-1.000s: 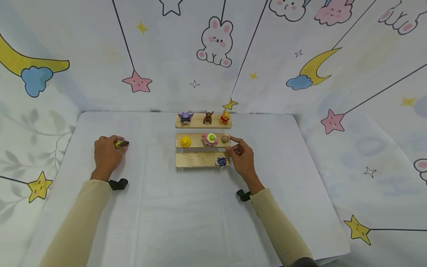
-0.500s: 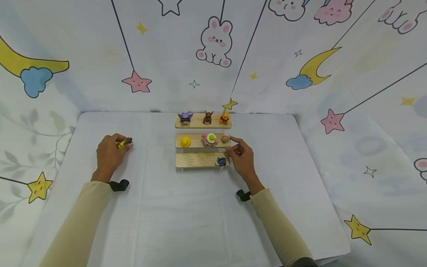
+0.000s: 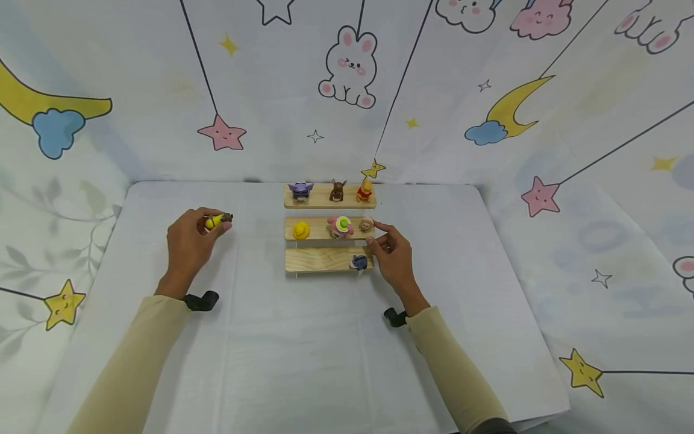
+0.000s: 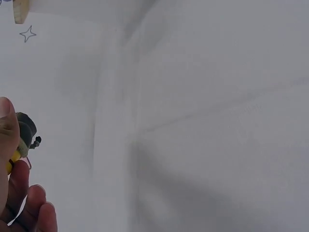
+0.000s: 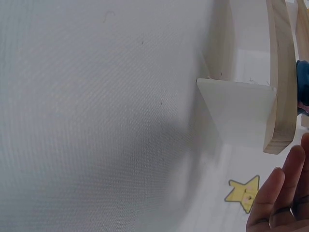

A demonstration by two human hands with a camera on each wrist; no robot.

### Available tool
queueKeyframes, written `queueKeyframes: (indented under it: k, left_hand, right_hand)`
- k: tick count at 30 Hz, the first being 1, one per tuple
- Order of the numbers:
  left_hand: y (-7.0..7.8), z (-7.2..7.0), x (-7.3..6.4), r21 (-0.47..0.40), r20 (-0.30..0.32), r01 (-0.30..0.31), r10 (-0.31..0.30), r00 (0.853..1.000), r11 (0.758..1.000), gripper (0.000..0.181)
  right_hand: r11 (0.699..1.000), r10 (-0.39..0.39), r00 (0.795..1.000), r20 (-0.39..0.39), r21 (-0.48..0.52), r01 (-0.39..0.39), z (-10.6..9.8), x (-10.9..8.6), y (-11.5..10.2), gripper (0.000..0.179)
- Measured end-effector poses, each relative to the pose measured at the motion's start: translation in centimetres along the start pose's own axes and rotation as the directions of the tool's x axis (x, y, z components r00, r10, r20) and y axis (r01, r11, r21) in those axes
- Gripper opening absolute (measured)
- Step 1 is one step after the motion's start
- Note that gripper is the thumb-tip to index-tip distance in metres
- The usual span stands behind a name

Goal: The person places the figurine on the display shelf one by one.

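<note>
My left hand [image 3: 188, 246] pinches a small yellow toy figurine [image 3: 217, 220] with a dark brown end, raised over the white cloth left of a three-tier wooden shelf [image 3: 314, 260]. In the left wrist view the figurine [image 4: 26, 131] shows dark and yellow between thumb and fingers, partly hidden. With index finger and thumb, my right hand [image 3: 394, 253] holds the right end of the middle board, beside a beige figurine [image 3: 367, 224]. The right wrist view shows its fingers [image 5: 270, 191] near the lowest board's end [image 5: 281, 130]; the thumb is out of that view.
Purple [image 3: 300, 191], brown [image 3: 337, 190] and red-and-yellow [image 3: 365, 191] figurines stand on the top board. A yellow hat-like piece [image 3: 301, 230] and a pink figurine [image 3: 341, 226] sit on the middle one, a blue figurine [image 3: 359, 262] on the lowest. Patterned cloth [image 3: 271, 90] backs the table.
My left hand has moved right and slightly away from me, toward the shelf, carrying the figurine. The right hand has stayed at the shelf's end.
</note>
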State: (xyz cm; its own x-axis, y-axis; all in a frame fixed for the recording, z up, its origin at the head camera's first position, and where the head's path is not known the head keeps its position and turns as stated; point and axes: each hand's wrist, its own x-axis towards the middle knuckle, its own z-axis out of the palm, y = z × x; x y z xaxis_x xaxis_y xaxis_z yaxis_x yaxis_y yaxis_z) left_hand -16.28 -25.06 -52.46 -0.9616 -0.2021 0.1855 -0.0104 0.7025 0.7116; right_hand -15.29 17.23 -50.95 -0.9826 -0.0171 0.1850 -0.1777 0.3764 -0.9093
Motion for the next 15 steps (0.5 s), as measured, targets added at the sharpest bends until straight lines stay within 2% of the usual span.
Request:
queueKeyframes:
  k: [8, 15]
  left_hand:
    - [1.9, 0.2, -0.3, -0.047, -0.061, -0.118, 0.115, 0.991, 0.992, 0.033]
    - [2.4, 0.5, -0.4, -0.098, -0.092, -0.171, 0.162, 0.982, 0.980, 0.028]
  right_hand:
    - [1.000, -0.004, 1.000, -0.003, 0.010, 0.004, 0.0, 0.0, 0.0, 0.039]
    - [1.000, -0.002, 1.000, -0.008, 0.000, 0.002, 0.0, 0.0, 0.0, 0.039]
